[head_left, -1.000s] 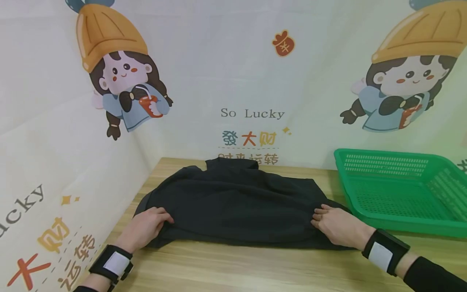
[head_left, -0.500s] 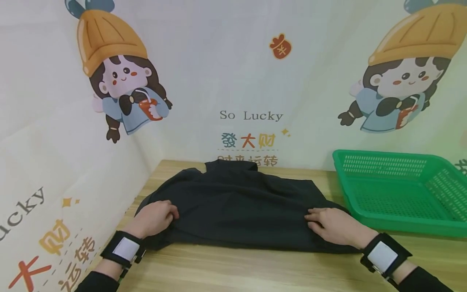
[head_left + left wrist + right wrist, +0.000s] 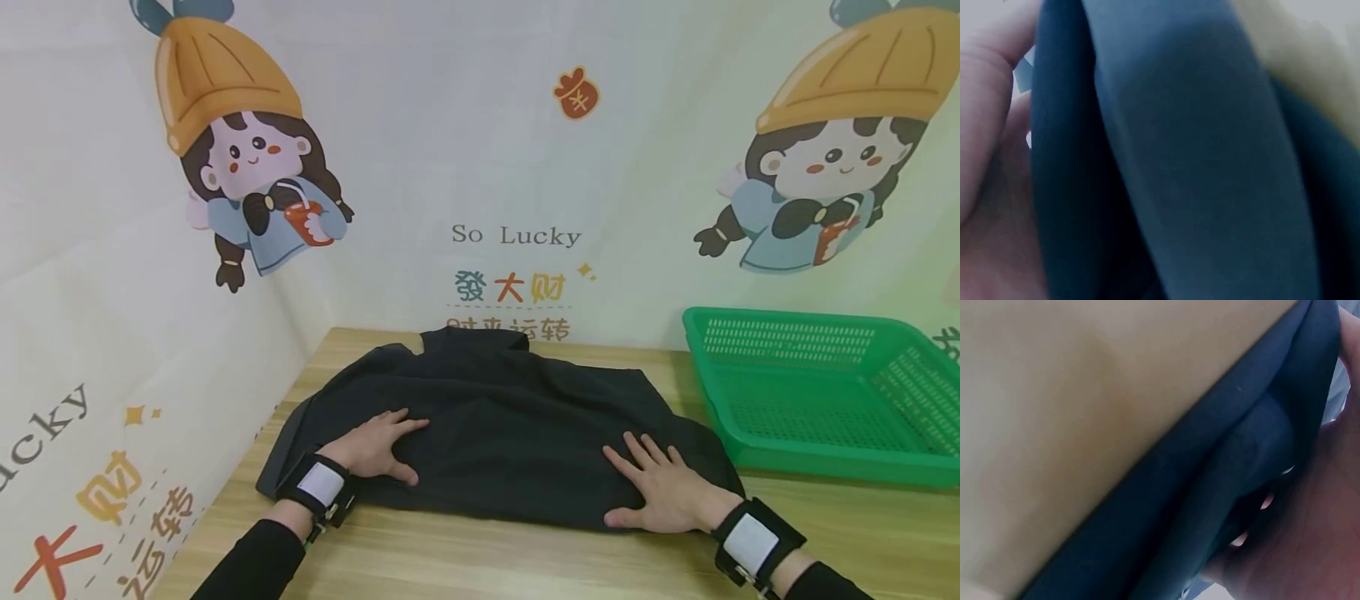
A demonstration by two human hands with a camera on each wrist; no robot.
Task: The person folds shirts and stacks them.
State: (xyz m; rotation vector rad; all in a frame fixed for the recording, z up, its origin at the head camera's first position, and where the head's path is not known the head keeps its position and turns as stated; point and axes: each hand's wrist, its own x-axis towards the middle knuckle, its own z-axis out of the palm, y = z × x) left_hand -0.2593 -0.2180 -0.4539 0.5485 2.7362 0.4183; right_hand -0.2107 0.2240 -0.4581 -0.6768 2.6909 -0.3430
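Observation:
A black garment (image 3: 510, 442) lies folded wide across the wooden table, a collar-like flap (image 3: 476, 339) sticking out at its back edge. On its left part rests my left hand (image 3: 372, 447), fingers stretched out and thumb apart. My right hand (image 3: 660, 493) lies on the right part with fingers spread, the thumb near the front edge. In the left wrist view, dark folds of the cloth (image 3: 1210, 162) fill the middle beside the hand. Layered fabric (image 3: 1210, 469) runs diagonally next to the palm in the right wrist view.
At the right back stands a green plastic basket (image 3: 840, 461), close to the garment's right end. A printed cloth backdrop (image 3: 390, 167) hangs behind and to the left of the table (image 3: 465, 558).
Both hands have gone from bent fingers at the garment's sides to spread, straightened fingers on it. The left hand moved rightward, the right hand nearer the front edge. Both cloth ends shifted shape.

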